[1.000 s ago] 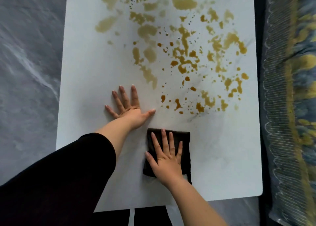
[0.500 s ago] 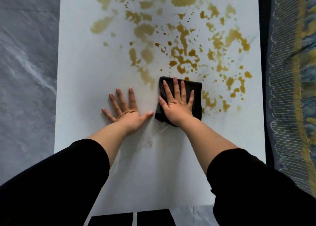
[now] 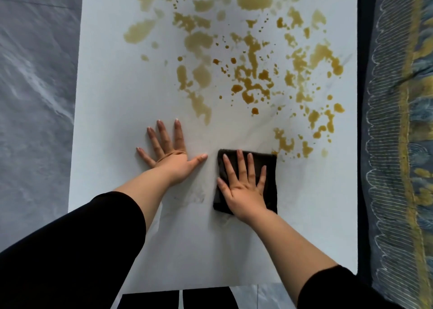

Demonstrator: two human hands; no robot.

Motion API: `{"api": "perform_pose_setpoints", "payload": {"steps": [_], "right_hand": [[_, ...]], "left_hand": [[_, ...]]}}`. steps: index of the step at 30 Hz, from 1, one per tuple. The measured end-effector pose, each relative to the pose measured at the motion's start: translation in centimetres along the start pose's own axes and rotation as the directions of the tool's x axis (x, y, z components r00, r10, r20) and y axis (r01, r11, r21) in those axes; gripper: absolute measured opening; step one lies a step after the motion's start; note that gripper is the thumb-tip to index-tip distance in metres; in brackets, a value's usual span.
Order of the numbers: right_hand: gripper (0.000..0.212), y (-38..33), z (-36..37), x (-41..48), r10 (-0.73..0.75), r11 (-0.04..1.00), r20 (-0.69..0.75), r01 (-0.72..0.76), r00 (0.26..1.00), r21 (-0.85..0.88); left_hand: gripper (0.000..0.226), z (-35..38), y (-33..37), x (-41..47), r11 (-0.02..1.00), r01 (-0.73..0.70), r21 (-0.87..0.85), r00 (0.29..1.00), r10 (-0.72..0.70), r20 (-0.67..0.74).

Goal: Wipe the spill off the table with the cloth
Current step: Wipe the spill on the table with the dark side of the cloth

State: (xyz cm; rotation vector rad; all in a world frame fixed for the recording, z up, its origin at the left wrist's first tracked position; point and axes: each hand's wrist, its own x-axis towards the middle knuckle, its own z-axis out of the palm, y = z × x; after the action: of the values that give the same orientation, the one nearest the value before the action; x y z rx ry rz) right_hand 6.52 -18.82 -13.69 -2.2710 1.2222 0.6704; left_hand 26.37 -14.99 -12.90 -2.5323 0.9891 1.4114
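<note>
Right hand [image 3: 243, 189] flat on unlabelled dark cloth [image 3: 269, 168]; spill [image 3: 253, 84] beyond

I count two hands, my left hand [image 3: 172, 162] and right hand [image 3: 244, 189], one dark cloth [image 3: 269, 168], one white table [image 3: 117, 109], one scattered brown spill [image 3: 253, 81].

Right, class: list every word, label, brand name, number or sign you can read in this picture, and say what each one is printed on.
None: no readable text shows anywhere in the view.
The white table carries only the brown spill.
The dark cloth under the right hand shows no tag or logo.
The left hand lies flat on the bare table.
The patterned fabric at the right has shapes and lines, no letters.
</note>
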Motion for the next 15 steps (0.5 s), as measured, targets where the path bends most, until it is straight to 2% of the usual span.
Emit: {"api": "perform_pose_setpoints", "payload": {"steps": [3,7,10,15], "right_hand": [[0.063,0.2,-3.0,5.0,0.050,0.998,-0.065,-0.048,0.997,0.033],[0.062,0.3,-5.5,8.3,0.042,0.998,-0.070,-0.038,0.997,0.059],[0.063,0.5,-3.2,4.5,0.019,0.998,-0.064,-0.016,0.998,0.056],[0.066,1.4,1.7,-3.4,0.021,0.998,0.056,-0.024,0.998,0.051]], "left_hand": [[0.111,0.0,0.0,-0.1,1.000,0.006,-0.003,1.000,-0.006,-0.008],[0.111,-0.1,0.1,-0.2,1.000,0.003,-0.011,1.000,-0.003,-0.007],[0.110,-0.3,0.1,-0.4,1.000,0.006,-0.006,1.000,-0.006,0.002],[0.109,-0.5,0.3,-0.6,1.000,0.004,-0.015,1.000,-0.003,0.022]]}}
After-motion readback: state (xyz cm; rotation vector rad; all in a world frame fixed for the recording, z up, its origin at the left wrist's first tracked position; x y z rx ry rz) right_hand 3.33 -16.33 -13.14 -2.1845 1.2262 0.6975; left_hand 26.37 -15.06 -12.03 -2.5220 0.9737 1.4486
